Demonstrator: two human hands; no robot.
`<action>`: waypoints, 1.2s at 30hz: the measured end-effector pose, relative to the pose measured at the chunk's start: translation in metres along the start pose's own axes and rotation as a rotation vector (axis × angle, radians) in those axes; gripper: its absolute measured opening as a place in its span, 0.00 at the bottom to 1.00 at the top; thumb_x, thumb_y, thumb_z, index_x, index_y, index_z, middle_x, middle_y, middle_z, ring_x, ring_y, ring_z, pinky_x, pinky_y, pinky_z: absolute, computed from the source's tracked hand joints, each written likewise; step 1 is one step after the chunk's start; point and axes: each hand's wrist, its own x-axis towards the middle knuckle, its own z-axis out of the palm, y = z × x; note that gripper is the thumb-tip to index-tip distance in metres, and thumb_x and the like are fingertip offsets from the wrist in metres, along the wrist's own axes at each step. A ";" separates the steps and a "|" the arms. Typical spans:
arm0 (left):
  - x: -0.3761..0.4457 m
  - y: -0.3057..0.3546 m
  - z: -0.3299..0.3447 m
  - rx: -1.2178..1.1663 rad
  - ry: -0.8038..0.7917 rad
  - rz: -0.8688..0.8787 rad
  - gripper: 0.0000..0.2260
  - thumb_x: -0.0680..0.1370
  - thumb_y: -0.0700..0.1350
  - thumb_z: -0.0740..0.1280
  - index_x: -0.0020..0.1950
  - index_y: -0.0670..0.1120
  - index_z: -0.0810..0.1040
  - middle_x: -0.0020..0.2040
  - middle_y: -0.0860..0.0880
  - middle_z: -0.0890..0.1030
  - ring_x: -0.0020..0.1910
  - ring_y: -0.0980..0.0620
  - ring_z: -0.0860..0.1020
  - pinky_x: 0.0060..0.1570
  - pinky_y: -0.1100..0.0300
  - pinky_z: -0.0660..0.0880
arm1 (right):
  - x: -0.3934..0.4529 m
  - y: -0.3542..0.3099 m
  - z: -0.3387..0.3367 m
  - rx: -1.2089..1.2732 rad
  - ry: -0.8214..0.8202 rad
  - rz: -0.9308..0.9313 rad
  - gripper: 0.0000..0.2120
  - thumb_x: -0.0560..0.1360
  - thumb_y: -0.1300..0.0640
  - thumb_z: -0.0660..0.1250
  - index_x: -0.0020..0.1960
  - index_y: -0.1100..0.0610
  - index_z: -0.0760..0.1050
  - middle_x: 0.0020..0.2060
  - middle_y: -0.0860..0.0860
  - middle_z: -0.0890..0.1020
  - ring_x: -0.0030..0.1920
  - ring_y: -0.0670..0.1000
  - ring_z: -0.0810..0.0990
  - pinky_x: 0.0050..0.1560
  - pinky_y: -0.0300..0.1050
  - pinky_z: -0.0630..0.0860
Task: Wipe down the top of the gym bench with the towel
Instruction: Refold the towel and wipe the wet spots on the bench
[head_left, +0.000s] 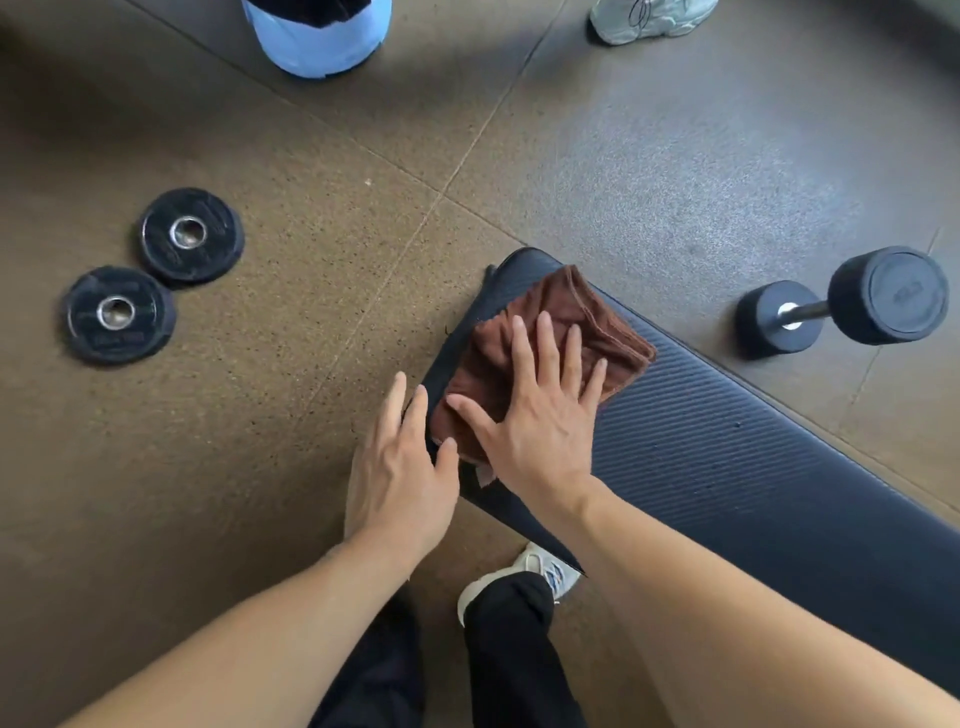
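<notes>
Right hand (540, 415) lies flat, fingers straight and spread, palm pressing the brown towel (571, 332) onto the far end of the dark ribbed bench (727, 452). Nothing gripped there, just an open palm on cloth. Left hand (400, 478) sits beside it at the bench's left edge, fingers relaxed and extended, thumb touching the towel's near corner. Both forearms reach forward from the near side. Two weight plates (150, 275) lie far left on the floor (311, 260); a dumbbell (841, 301) stands right.
</notes>
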 end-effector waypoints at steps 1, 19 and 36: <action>0.002 0.000 0.001 0.009 0.002 0.023 0.33 0.84 0.55 0.60 0.84 0.52 0.49 0.84 0.56 0.43 0.82 0.51 0.52 0.78 0.52 0.58 | 0.007 0.001 0.000 -0.018 0.032 -0.015 0.45 0.75 0.23 0.54 0.84 0.46 0.51 0.84 0.50 0.52 0.84 0.59 0.44 0.79 0.70 0.42; 0.042 0.031 0.005 0.206 -0.191 -0.008 0.74 0.61 0.50 0.86 0.78 0.52 0.24 0.83 0.50 0.35 0.82 0.48 0.39 0.79 0.48 0.51 | -0.001 0.061 -0.012 -0.116 -0.001 -0.475 0.26 0.80 0.42 0.61 0.77 0.46 0.69 0.80 0.48 0.66 0.81 0.57 0.61 0.79 0.65 0.58; 0.045 0.036 0.006 0.336 -0.122 -0.013 0.73 0.56 0.56 0.87 0.82 0.48 0.36 0.84 0.52 0.40 0.83 0.49 0.45 0.76 0.51 0.60 | 0.107 0.006 -0.026 -0.028 0.017 -0.168 0.27 0.83 0.35 0.54 0.80 0.42 0.63 0.82 0.46 0.60 0.83 0.60 0.49 0.78 0.71 0.41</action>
